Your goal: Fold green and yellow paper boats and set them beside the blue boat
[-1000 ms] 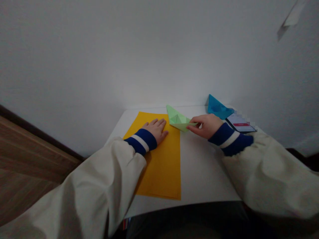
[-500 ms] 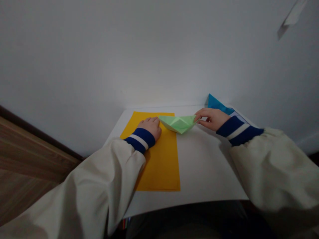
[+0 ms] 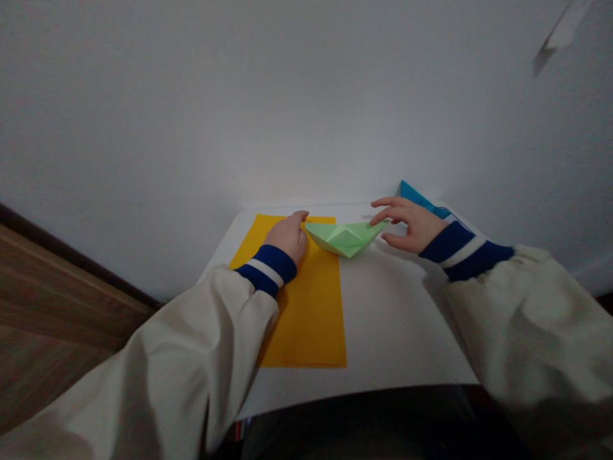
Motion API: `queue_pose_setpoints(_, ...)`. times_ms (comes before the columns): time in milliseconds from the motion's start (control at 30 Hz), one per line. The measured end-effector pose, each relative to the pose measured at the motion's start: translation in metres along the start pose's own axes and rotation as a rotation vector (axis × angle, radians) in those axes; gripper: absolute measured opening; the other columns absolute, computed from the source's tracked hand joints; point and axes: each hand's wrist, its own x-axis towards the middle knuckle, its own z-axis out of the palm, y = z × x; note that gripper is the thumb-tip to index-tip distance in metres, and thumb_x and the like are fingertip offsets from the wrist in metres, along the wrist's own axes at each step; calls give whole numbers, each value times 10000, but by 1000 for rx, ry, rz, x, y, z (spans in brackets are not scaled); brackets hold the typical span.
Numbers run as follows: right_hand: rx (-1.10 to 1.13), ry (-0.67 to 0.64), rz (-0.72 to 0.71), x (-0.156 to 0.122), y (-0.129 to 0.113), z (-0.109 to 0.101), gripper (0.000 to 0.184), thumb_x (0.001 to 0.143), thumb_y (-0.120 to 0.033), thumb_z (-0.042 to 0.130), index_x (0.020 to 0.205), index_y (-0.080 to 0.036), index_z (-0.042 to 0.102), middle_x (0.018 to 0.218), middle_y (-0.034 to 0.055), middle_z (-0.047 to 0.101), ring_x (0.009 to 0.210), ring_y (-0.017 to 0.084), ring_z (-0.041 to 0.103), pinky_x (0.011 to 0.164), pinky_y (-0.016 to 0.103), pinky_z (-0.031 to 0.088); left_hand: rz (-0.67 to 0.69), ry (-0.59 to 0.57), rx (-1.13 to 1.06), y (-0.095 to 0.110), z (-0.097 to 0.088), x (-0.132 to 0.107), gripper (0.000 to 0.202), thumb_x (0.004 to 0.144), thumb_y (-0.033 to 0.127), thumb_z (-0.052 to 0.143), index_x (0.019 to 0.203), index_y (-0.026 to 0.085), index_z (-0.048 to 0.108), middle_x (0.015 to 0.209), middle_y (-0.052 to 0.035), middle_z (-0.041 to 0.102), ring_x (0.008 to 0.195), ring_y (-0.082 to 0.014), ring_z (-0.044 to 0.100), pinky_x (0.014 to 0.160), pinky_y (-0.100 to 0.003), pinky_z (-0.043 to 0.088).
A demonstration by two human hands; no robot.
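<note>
A light green folded paper boat [image 3: 347, 239] sits upright on the table, its left end over a sheet of yellow paper [image 3: 311, 319]. My right hand [image 3: 407, 223] is at the boat's right tip with fingers spread; one finger overlaps the tip, and whether it touches I cannot tell. Close by the boat's left tip, my left hand [image 3: 288, 237] is over the yellow paper. Its index finger stretches out past the others, which are partly hidden, and nothing shows in it.
The white table [image 3: 393, 332] stands against a grey wall [image 3: 306, 115]. A blue folded paper piece [image 3: 416, 195] lies at the back right, partly behind my right hand. Wooden furniture [image 3: 62, 306] is at the left.
My right hand has let go of the boat's right tip and its fingers have spread. My left hand has lifted slightly and its index finger now points forward. The boat has stayed in place.
</note>
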Motion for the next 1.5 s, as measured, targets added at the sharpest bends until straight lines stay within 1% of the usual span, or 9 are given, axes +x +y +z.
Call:
queue_pose_setpoints(167,2,-57,106,-1,3,3,286,684,-236,567,963,-197,616,1148,88,587,924,189,589,671,287,518,158,98,-186,7,-7,-1,521,706,90,375,1223,136,426,1107,-96,586,1016,-179,559,937,-379,438)
queue_pose_setpoints(300,-65,-123,243,-3,7,6,201,725,-318,575,888,-218,638,807,16,661,661,132,592,613,260,485,270,31,-61,10,-9,-2,388,710,105,381,1043,150,575,1038,-73,607,995,-186,557,932,-361,440)
queue_pose_setpoints(400,-141,-148,267,-1,7,5,169,732,-347,577,809,-221,660,729,6,656,623,128,575,578,248,451,267,-11,12,9,-8,-1,307,746,119,383,926,156,629,974,-63,626,943,-185,574,915,-350,451)
queue_pose_setpoints(600,-308,-39,385,3,-11,-4,214,718,-426,590,722,-224,660,615,0,640,547,133,544,490,248,365,259,177,6,10,-7,-2,465,720,94,452,1177,127,527,1268,-121,456,1168,-206,440,1007,-367,372)
queue_pose_setpoints(767,-332,-6,478,7,-40,-3,252,759,-447,538,673,-225,620,595,1,652,495,128,522,435,247,289,392,78,26,12,-5,3,325,807,173,460,1111,167,576,1109,-90,535,1032,-200,493,940,-370,404)
queue_pose_setpoints(933,-371,-59,414,9,-60,9,302,796,-488,475,731,-232,622,607,6,655,493,131,528,439,246,254,576,-123,-32,18,-4,11,351,869,234,450,1208,162,504,912,-59,607,867,-180,529,835,-336,433)
queue_pose_setpoints(1100,-288,-49,369,8,-64,17,368,784,-571,470,811,-239,626,574,-16,633,495,126,540,466,239,274,654,-167,-35,20,-3,14,326,864,207,449,1174,159,535,852,-57,623,786,-172,533,761,-309,433)
queue_pose_setpoints(1300,-247,-180,218,7,-49,3,591,666,-536,622,1150,-209,527,778,30,642,623,164,579,521,257,373,600,-191,-5,16,-5,6,357,855,164,430,1203,164,509,859,-47,634,780,-169,541,754,-310,428)
queue_pose_setpoints(1500,-308,-138,153,-2,-13,8,549,623,-293,673,1149,-197,544,1204,137,479,973,240,560,823,361,461,616,-157,-42,13,-5,-1,360,854,161,424,1205,149,506,875,-62,595,813,-171,529,787,-319,436)
